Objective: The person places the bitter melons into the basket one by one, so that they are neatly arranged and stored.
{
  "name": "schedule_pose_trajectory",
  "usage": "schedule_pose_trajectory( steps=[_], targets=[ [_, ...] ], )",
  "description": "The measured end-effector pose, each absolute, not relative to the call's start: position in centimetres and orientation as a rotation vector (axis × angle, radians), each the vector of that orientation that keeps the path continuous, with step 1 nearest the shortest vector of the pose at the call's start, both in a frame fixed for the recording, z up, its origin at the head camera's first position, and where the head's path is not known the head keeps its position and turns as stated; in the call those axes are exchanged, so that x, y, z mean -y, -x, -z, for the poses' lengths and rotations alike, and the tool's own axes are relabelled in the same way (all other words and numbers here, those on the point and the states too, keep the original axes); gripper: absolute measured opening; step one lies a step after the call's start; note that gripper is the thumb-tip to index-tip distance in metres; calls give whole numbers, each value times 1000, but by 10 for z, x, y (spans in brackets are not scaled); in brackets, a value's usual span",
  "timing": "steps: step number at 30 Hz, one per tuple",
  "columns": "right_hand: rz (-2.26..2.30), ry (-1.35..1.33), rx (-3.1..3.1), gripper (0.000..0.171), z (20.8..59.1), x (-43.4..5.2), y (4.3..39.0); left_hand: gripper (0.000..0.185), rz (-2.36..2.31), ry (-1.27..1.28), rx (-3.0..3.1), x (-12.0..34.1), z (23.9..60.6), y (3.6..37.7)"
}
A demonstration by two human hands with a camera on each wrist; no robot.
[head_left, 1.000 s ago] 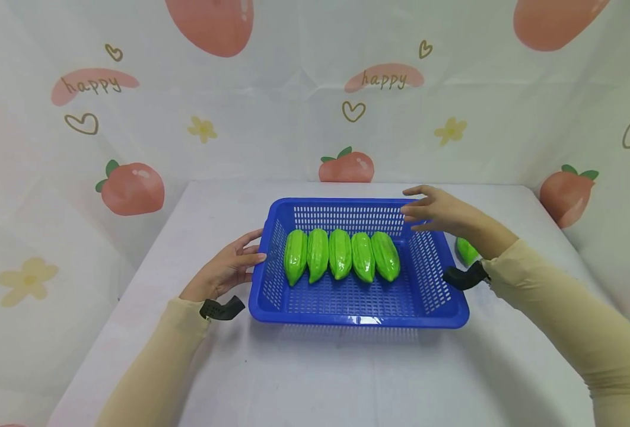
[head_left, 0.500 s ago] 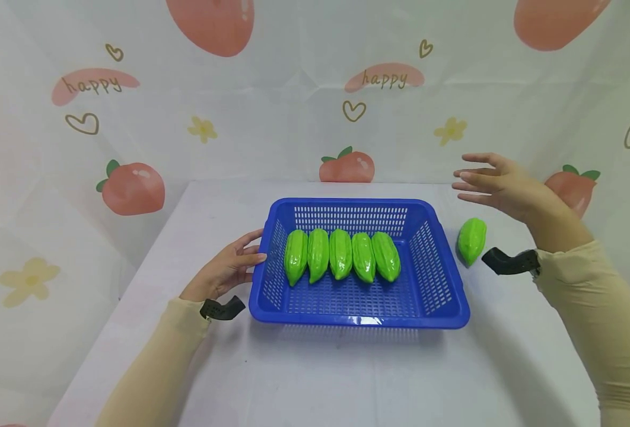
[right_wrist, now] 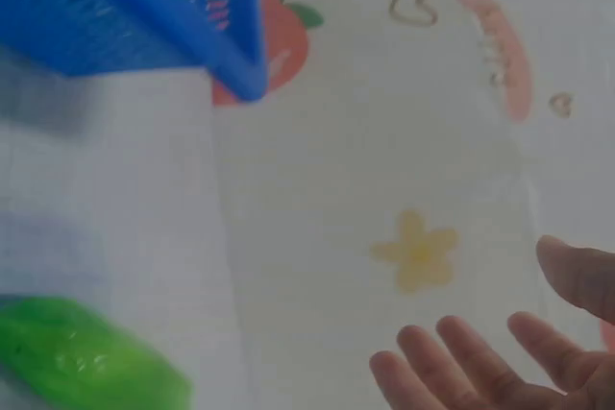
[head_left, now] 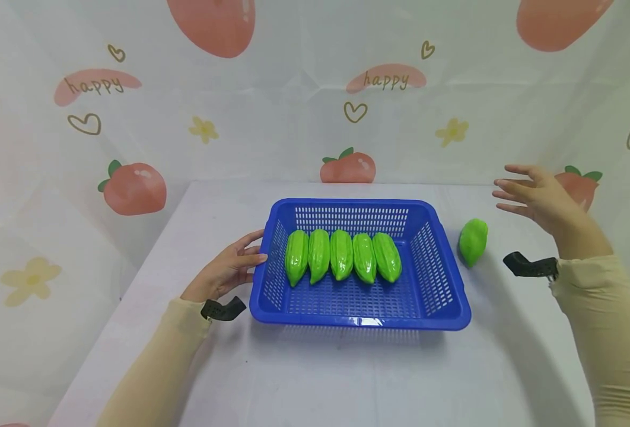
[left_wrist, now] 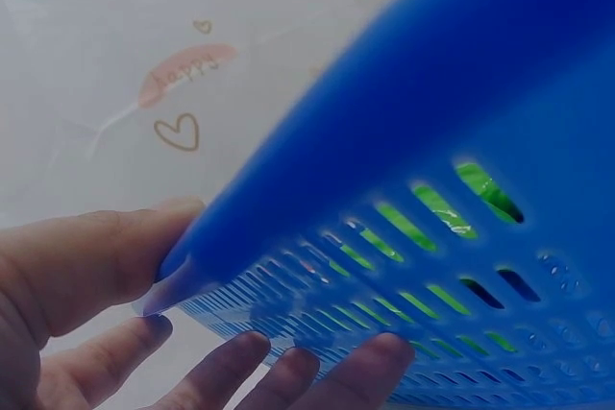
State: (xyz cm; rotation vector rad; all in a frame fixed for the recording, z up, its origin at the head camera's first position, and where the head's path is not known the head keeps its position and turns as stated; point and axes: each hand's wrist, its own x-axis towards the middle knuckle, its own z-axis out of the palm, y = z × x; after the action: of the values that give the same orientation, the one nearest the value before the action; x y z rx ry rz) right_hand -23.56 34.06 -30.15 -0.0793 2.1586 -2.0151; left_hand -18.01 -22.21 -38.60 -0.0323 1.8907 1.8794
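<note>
A blue plastic basket (head_left: 360,320) stands in the middle of the white table. Several glossy green bitter melons (head_left: 341,255) lie side by side in its left and middle part, pointed ends toward me. At the basket's left side, my left hand (head_left: 223,270) holds the rim; in the left wrist view its thumb (left_wrist: 125,252) is at the rim and its fingers lie along the slotted outer wall. My right hand (head_left: 547,201) hovers up and right of the basket, fingers spread and holding nothing. Nearest to it on the table is one more bitter melon (head_left: 473,242), right of the basket.
The white table (head_left: 358,379) reaches back to a hanging cloth (head_left: 272,118) printed with peaches, flowers and hearts. Both sleeved wrists carry black camera mounts, the right one (head_left: 530,265) between the lone melon and the right arm.
My right hand has moved from above the basket's right rear corner out to the right, bringing the lone bitter melon into full view. The left hand and the basket stay put.
</note>
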Motion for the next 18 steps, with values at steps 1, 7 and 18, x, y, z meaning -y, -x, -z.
schedule_pose_trajectory(
  steps=[1, 7, 18],
  targets=[
    [2037, 74, -2151, 52, 306, -343, 235, 75, -1879, 30, -1891, 222, 386, 180],
    [2166, -13, -2115, 43, 331, -352, 236, 75, -1878, 16, -1900, 223, 387, 181],
    [1877, -176, -2406, 78, 375, -352, 238, 76, -1873, 35, -1906, 222, 387, 180]
  ],
)
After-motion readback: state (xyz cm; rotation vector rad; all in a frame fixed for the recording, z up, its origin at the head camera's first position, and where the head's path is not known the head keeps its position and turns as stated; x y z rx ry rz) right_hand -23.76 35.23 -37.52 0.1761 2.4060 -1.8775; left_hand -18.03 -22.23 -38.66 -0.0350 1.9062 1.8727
